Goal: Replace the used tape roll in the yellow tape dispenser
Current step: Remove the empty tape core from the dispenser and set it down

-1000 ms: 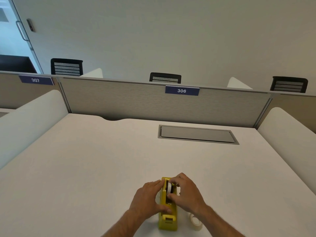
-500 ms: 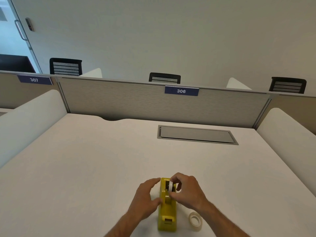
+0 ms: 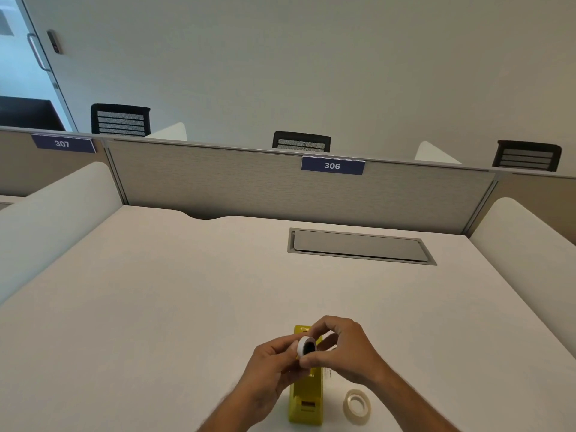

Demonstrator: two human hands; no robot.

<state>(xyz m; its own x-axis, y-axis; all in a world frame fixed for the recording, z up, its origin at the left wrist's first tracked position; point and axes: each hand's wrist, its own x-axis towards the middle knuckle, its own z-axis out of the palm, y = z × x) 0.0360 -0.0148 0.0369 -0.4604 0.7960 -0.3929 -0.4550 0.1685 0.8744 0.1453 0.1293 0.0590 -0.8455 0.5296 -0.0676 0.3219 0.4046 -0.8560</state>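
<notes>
The yellow tape dispenser (image 3: 306, 400) stands on the white desk near its front edge, lengthwise toward me, its middle hidden by my hands. Above it I hold a small white ring with a dark centre, the used tape roll (image 3: 306, 346). My right hand (image 3: 344, 350) pinches the ring from the right with thumb and fingers. My left hand (image 3: 270, 366) touches it from the left with its fingertips. A fresh clear tape roll (image 3: 357, 406) lies flat on the desk just right of the dispenser.
The white desk (image 3: 156, 307) has a grey cable hatch (image 3: 358, 246) set in its far right part. A fabric partition (image 3: 249, 188) labelled 306 closes the back, and white curved side panels (image 3: 530, 244) flank the desk. Black chairs stand beyond.
The used roll has come up out of the dispenser and now sits between both hands above it. My left hand left the dispenser's side and rose to the roll.
</notes>
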